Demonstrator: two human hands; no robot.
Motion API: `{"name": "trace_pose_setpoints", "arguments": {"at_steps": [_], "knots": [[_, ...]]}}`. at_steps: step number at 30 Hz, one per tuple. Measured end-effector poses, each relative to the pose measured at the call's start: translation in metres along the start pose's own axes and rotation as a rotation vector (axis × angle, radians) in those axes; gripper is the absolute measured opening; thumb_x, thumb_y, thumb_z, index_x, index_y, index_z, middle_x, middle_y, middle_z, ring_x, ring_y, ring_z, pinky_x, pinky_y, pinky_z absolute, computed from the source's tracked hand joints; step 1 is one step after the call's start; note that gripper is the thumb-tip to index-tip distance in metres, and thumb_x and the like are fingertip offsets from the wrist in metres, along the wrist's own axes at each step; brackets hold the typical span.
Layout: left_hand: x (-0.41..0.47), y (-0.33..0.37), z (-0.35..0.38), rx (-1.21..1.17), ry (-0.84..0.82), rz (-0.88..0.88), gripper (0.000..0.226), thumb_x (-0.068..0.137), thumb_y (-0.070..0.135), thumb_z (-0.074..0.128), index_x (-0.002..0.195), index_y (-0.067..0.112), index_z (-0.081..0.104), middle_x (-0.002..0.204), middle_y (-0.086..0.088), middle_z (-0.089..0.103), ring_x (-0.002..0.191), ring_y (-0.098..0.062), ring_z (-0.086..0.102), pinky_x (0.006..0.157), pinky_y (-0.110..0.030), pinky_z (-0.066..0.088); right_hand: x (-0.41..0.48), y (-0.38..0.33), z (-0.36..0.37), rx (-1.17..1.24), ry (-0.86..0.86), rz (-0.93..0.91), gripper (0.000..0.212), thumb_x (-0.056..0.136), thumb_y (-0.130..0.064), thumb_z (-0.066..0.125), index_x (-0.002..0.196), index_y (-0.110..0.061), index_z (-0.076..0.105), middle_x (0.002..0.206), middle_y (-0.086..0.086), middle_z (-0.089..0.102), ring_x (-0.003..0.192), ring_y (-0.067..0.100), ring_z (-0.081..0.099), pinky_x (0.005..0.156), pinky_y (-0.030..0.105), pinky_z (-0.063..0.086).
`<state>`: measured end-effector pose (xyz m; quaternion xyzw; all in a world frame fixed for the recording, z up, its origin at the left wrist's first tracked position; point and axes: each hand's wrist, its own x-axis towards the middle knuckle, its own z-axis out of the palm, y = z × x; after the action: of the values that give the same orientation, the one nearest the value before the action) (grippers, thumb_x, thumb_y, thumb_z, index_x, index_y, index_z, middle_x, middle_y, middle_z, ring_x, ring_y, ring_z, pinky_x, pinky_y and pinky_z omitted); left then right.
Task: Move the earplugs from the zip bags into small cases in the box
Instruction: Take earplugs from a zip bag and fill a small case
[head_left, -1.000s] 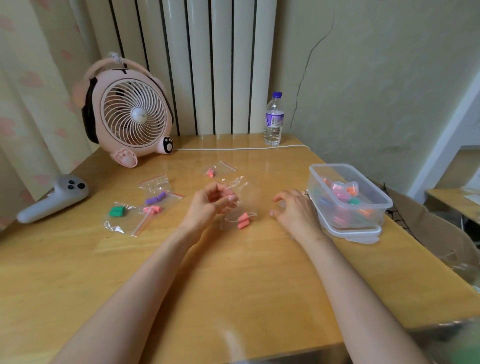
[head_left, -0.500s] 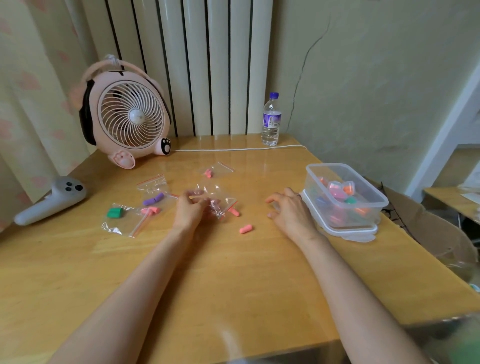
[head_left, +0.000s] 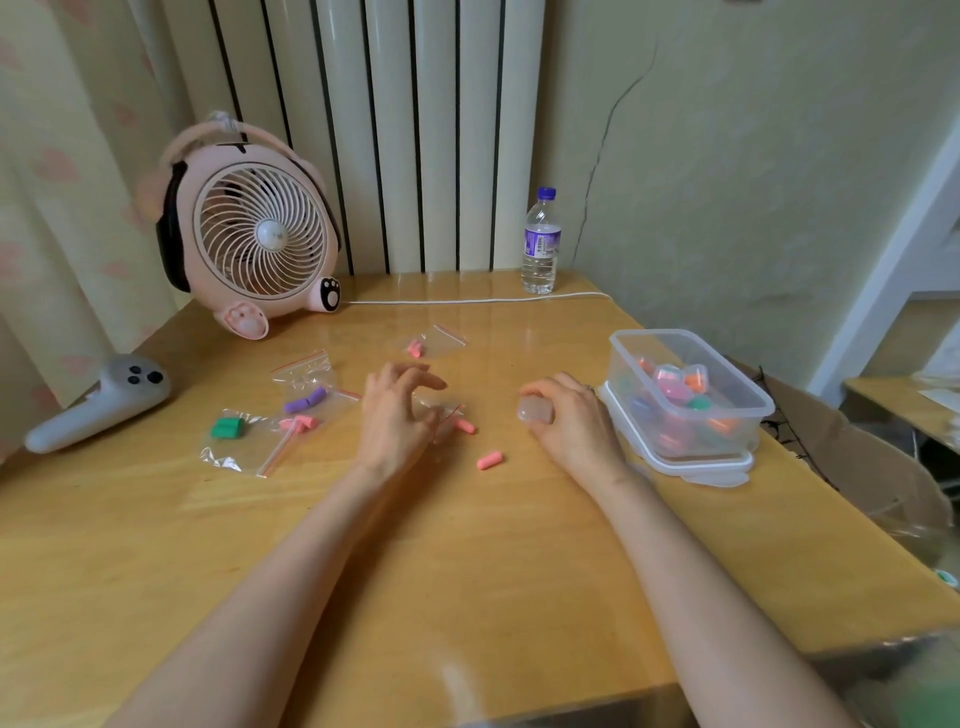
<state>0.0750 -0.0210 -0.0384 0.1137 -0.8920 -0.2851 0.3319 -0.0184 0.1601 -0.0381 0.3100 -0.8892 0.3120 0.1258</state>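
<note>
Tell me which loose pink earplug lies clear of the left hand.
The nearer earplug, alone on the table, closer to the camera. The other earplug lies right beside the left hand, at its fingertips.

My left hand (head_left: 397, 415) has loose, spread fingers. My right hand (head_left: 571, 418) curls round a small clear case (head_left: 532, 410).

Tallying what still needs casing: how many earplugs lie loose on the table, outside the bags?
2, both pink: far earplug right of the left hand, near earplug between the hands. The hand may hide more.
</note>
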Motion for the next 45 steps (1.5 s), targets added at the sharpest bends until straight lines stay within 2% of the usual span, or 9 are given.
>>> {"name": "trace_pose_setpoints", "arguments": {"at_steps": [4, 7, 10, 14, 22, 28, 33, 40, 45], "knots": [[-0.006, 0.014, 0.006, -0.188, -0.124, 0.111, 0.024, 0.076, 0.015, 0.068, 0.1, 0.014, 0.064, 0.107, 0.002, 0.061, 0.102, -0.017, 0.049, 0.091, -0.029, 0.037, -0.004, -0.019, -0.012, 0.712, -0.086, 0.073, 0.042, 0.078, 0.0, 0.068, 0.114, -0.021, 0.062, 0.109, 0.001, 0.059, 0.085, 0.018, 0.062, 0.075, 0.014, 0.048], [-0.008, 0.02, 0.01, -0.283, -0.14, 0.168, 0.038, 0.076, 0.022, 0.075, 0.108, 0.012, 0.058, 0.108, 0.002, 0.061, 0.097, -0.013, 0.055, 0.086, -0.024, 0.044, -0.007, -0.029, -0.013, 0.953, -0.221, 0.076, 0.04, 0.082, 0.004, 0.065, 0.118, -0.012, 0.059, 0.106, 0.014, 0.061, 0.078, 0.017, 0.065, 0.075, 0.015, 0.049], [-0.011, 0.025, 0.011, -0.268, -0.122, 0.266, 0.042, 0.074, 0.035, 0.07, 0.107, 0.012, 0.055, 0.105, 0.001, 0.057, 0.087, 0.001, 0.052, 0.073, -0.007, 0.04, -0.009, -0.033, -0.012, 1.051, -0.262, 0.086, 0.04, 0.08, 0.001, 0.067, 0.118, -0.007, 0.056, 0.106, 0.012, 0.06, 0.074, 0.021, 0.067, 0.076, 0.026, 0.053], [-0.011, 0.028, 0.008, -0.317, -0.13, 0.251, 0.047, 0.07, 0.038, 0.072, 0.106, 0.013, 0.055, 0.105, 0.001, 0.054, 0.083, 0.004, 0.052, 0.067, -0.006, 0.042, -0.009, -0.035, -0.014, 1.092, -0.257, 0.068, 0.048, 0.078, 0.014, 0.062, 0.119, -0.009, 0.05, 0.102, 0.009, 0.054, 0.07, 0.015, 0.066, 0.062, 0.024, 0.053], [-0.007, 0.021, 0.008, -0.215, -0.054, 0.224, 0.026, 0.079, 0.008, 0.069, 0.1, 0.015, 0.056, 0.104, 0.002, 0.055, 0.081, -0.004, 0.056, 0.063, -0.009, 0.043, -0.008, -0.037, -0.006, 1.146, -0.211, 0.114, 0.022, 0.087, 0.002, 0.06, 0.105, -0.009, 0.058, 0.094, 0.005, 0.058, 0.068, 0.023, 0.067, 0.074, 0.029, 0.058], [-0.003, 0.019, 0.003, -0.282, -0.113, 0.192, 0.037, 0.069, 0.024, 0.079, 0.097, 0.013, 0.058, 0.099, 0.004, 0.055, 0.076, -0.005, 0.055, 0.065, -0.009, 0.042, -0.007, -0.036, 0.004, 1.035, -0.222, 0.11, 0.015, 0.089, -0.007, 0.061, 0.097, -0.019, 0.059, 0.09, 0.005, 0.064, 0.072, 0.015, 0.068, 0.058, 0.035, 0.058], [0.001, 0.015, -0.01, -0.27, -0.07, -0.009, 0.047, 0.06, 0.019, 0.086, 0.094, 0.01, 0.055, 0.081, 0.008, 0.058, 0.058, -0.002, 0.057, 0.051, -0.009, 0.043, 0.003, -0.031, 0.015, 0.613, -0.089, 0.136, 0.009, 0.087, -0.016, 0.064, 0.095, -0.018, 0.066, 0.087, 0.0, 0.063, 0.085, 0.019, 0.062, 0.077, 0.028, 0.052], [0.009, -0.003, -0.014, -0.2, -0.082, -0.103, 0.044, 0.058, 0.025, 0.087, 0.088, 0.011, 0.059, 0.078, 0.001, 0.064, 0.069, -0.015, 0.059, 0.059, -0.011, 0.044, 0.011, -0.043, 0.013, 0.378, -0.352, 0.231, 0.037, 0.082, -0.029, 0.071, 0.112, -0.011, 0.061, 0.109, 0.004, 0.055, 0.067, 0.027, 0.071, 0.069, 0.041, 0.058], [0.007, -0.006, -0.014, -0.207, -0.115, -0.105, 0.045, 0.057, 0.024, 0.088, 0.087, 0.012, 0.057, 0.081, -0.001, 0.066, 0.074, -0.018, 0.063, 0.065, -0.022, 0.049, 0.018, -0.053, 0.019, 0.085, -0.332, 0.144, 0.026, 0.077, -0.049, 0.07, 0.088, -0.027, 0.063, 0.102, -0.005, 0.046, 0.063, 0.012, 0.059, 0.038, 0.009, 0.036]]}}
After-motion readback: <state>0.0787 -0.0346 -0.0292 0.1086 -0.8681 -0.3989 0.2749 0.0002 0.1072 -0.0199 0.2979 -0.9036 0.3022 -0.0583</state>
